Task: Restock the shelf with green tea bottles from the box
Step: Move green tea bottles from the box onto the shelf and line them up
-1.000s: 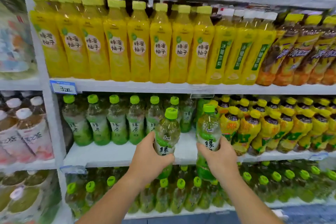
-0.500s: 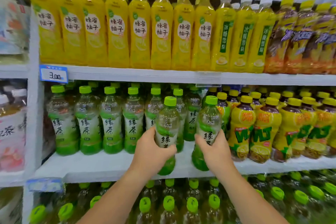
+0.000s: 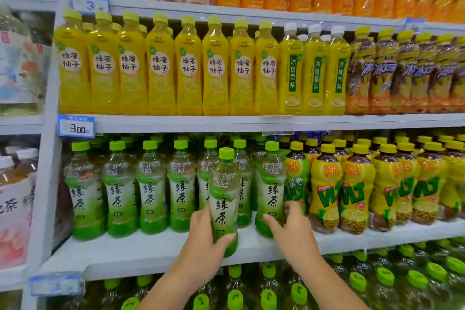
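Observation:
In the head view, my left hand (image 3: 202, 239) grips a green tea bottle (image 3: 224, 184) by its lower half. It is upright, just in front of the green tea row (image 3: 151, 189), its base near the front of the white shelf (image 3: 141, 253). My right hand (image 3: 293, 230) is wrapped round the bottom of a second green tea bottle (image 3: 271, 184). That one stands on the shelf at the right end of the row, next to the yellow lemon tea bottles (image 3: 327, 189). The box is out of view.
Yellow honey-pomelo bottles (image 3: 161, 68) fill the shelf above, under a price tag (image 3: 76, 126). More green-capped bottles (image 3: 266, 294) crowd the shelf below. A shelf upright (image 3: 47, 158) stands at the left, with other drinks beyond it.
Both hands have carried their bottles forward to the shelf. The right bottle now stands in the row's right end; the left bottle has come close to the row's front.

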